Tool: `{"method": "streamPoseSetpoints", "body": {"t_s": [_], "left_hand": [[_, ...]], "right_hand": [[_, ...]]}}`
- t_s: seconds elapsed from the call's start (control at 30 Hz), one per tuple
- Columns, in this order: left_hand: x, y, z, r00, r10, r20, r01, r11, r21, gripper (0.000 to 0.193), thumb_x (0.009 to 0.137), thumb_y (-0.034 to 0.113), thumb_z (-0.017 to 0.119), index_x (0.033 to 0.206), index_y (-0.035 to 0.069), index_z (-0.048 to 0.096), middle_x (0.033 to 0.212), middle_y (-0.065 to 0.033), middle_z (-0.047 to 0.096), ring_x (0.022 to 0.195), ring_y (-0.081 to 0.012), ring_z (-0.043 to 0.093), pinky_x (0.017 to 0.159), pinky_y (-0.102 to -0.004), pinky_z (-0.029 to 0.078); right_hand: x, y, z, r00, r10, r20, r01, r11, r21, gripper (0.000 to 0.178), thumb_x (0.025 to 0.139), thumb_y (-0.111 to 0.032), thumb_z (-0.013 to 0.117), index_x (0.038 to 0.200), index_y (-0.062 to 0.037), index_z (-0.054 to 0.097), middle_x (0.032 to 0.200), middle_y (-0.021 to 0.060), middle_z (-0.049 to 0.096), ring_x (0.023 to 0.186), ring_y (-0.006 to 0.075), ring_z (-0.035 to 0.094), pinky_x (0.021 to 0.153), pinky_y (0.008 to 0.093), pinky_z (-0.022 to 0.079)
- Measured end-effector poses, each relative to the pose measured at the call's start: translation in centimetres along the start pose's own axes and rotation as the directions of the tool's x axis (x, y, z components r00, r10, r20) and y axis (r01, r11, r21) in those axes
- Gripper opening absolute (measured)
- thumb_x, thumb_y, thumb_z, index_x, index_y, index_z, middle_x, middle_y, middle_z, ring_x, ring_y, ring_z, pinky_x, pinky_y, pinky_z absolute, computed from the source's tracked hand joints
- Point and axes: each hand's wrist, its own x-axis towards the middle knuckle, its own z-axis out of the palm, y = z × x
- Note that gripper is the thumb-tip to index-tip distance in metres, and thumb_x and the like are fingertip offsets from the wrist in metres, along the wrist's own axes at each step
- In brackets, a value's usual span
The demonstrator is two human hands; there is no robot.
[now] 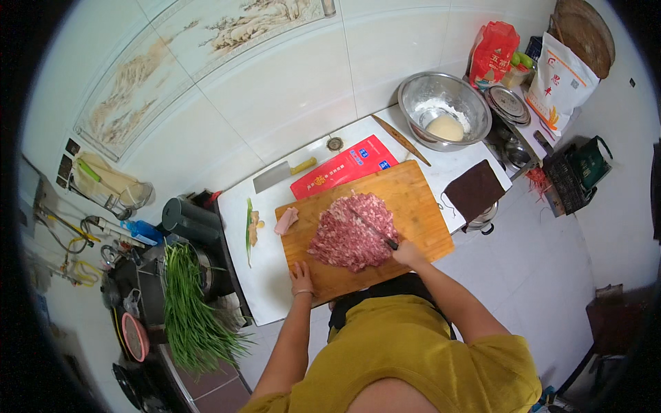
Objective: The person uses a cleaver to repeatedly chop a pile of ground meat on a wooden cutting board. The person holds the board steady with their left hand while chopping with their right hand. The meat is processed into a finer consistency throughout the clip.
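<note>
The right hand (pixel 407 253), closed on a knife (pixel 372 230) at the cutting board's (pixel 420 199) near edge, lays the blade diagonally across the minced meat (pixel 348 237) mid-board, while the left hand (pixel 301 279) presses flat, empty, on the near-left corner.

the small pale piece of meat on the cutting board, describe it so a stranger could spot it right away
Start at the big wooden cutting board on the white counter. Most of it is covered by a wide mound of red minced meat. The piece lies apart at the board's far left corner: a single pale pink, uncut chunk, not minced like the mound.
</note>
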Motion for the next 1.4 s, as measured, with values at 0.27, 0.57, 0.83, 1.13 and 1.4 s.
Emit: {"method": "streamPoseSetpoints", "body": {"t_s": [0.27,0.57,0.83,1.13,1.4], "left_hand": [[-0.8,0.5,-0.3,1.0,0.008,0.008,-0.008,1.0,0.019,0.064,0.081,0.007,0.039,0.133,0.025,0.007,0.14,-0.0027,-0.003,0.126,-0.0353,0.008,0.094,-0.0387,0.034],[-1.0,0.7,-0.6,1.0,-0.017,0.016,0.017,0.999,-0.027,0.057,0.083,0.011,0.036,0.133,0.025,0.01,0.14,-0.0018,-0.002,0.125,-0.0374,0.01,0.094,-0.0411,0.034],[-0.4,0.0,-0.2,0.998,0.009,-0.06,-0.01,1.0,-0.022,0.057,0.083,0.01,0.036,0.132,0.024,0.013,0.14,-0.0023,0.0,0.125,-0.035,0.013,0.093,-0.0411,0.034],[-1.7,0.7,-1.7,1.0,-0.004,-0.01,0.004,0.999,-0.033,0.061,0.081,0.007,0.039,0.133,0.024,0.012,0.14,-0.002,0.001,0.125,-0.035,0.014,0.094,-0.0393,0.034],[-2.3,1.2,-2.9,0.999,-0.002,0.041,0.003,1.0,-0.022,0.075,0.074,0.014,0.054,0.133,0.025,0.009,0.14,-0.002,0.0,0.124,-0.0353,0.014,0.094,-0.0396,0.034]], "right_hand": [[-1.3,-1.7,-1.1,0.992,0.077,-0.096,-0.053,0.97,0.237,0.027,0.068,-0.019,0.054,0.083,0.0039,0.058,0.08,0.0231,0.058,0.076,0.0362,0.056,0.065,0.0392,0.045],[-3.0,-4.3,-4.4,0.985,-0.021,-0.173,0.084,0.927,0.365,0.034,0.067,-0.024,0.055,0.084,0.0044,0.057,0.08,0.0247,0.057,0.078,0.0374,0.055,0.068,0.0407,0.044],[1.4,0.5,0.3,0.977,-0.07,-0.201,0.115,0.967,0.226,0.031,0.068,-0.026,0.057,0.083,0.0006,0.058,0.071,0.0246,0.055,0.071,0.0346,0.057,0.061,0.0383,0.042],[2.4,0.9,2.4,0.988,-0.025,-0.154,0.038,0.996,0.08,0.03,0.069,-0.027,0.053,0.077,0.0012,0.059,0.071,0.0232,0.057,0.07,0.0359,0.057,0.062,0.0408,0.045],[0.6,-2.7,3.0,0.936,-0.148,-0.318,0.274,0.877,0.396,0.03,0.066,-0.023,0.058,0.079,0.0049,0.056,0.072,0.0258,0.055,0.071,0.0381,0.056,0.06,0.0385,0.044]]}}
